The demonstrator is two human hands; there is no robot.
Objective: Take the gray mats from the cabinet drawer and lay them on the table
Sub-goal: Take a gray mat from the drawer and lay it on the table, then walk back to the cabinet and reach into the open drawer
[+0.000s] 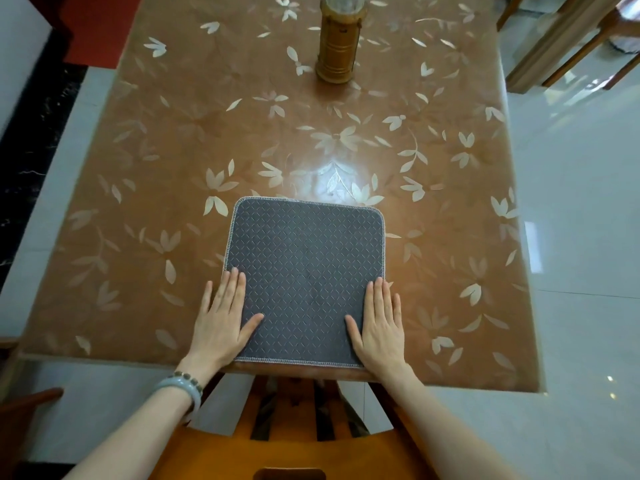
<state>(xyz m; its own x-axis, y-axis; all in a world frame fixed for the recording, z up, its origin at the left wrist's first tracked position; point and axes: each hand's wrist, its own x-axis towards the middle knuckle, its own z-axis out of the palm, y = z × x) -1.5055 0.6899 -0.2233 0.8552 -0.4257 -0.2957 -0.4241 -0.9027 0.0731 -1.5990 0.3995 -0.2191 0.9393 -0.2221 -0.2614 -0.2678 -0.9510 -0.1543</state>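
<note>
A gray mat (pixel 304 271) with a diamond pattern and stitched edge lies flat on the brown table (pixel 173 150), its near edge along the table's front edge. My left hand (pixel 221 317) rests flat on the mat's near left corner, fingers spread. On the near right corner lies my right hand (pixel 379 323), also flat with the thumb on the mat. Neither hand grips anything. The cabinet drawer is out of view.
A golden cylindrical lantern (pixel 337 43) stands at the table's far middle. A wooden chair (pixel 294 438) sits tucked under the near edge, below my arms. More wooden chair frames (pixel 568 39) stand at the far right on the tiled floor.
</note>
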